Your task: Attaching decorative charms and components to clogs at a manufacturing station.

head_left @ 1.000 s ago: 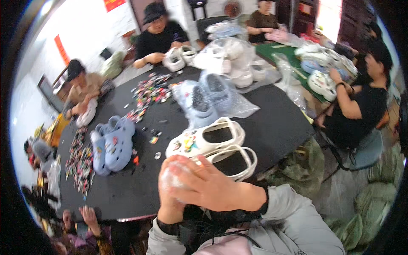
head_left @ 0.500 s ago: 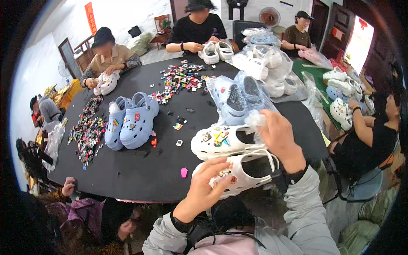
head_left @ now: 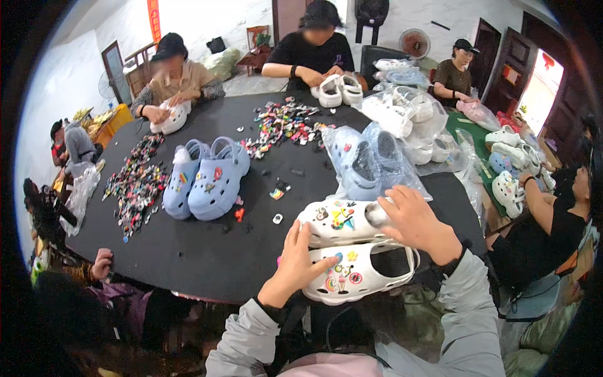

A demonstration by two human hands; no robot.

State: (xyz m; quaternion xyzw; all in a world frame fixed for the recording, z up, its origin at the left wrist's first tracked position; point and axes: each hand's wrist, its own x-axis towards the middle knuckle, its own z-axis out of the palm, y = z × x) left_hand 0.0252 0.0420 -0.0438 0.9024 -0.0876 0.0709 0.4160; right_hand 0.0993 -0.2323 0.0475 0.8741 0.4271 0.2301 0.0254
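Note:
Two white clogs (head_left: 359, 270) lie side by side at the table's near edge, toes to the left, with colourful charms on their uppers. My left hand (head_left: 294, 264) grips the toe end of the near one, thumb over its top and fingers along the front. At the opening of the far white clog (head_left: 326, 232), my right hand (head_left: 422, 225) presses a crumpled clear plastic wad (head_left: 379, 213) inside; its fingers partly cover the wad. Just beyond, a clear bag holds blue clogs (head_left: 363, 166).
Two blue clogs (head_left: 220, 185) stand left of centre beside heaps of small charms (head_left: 133, 195). Bagged white clogs (head_left: 408, 116) pile up at the far right. Co-workers sit around the black table (head_left: 207, 264); one works at a green table (head_left: 483, 169) on the right.
My right hand has brought the plastic wad down into the far clog's opening. My left hand has shifted to the near clog's toe, uncovering its charms. The whole view has shifted slightly.

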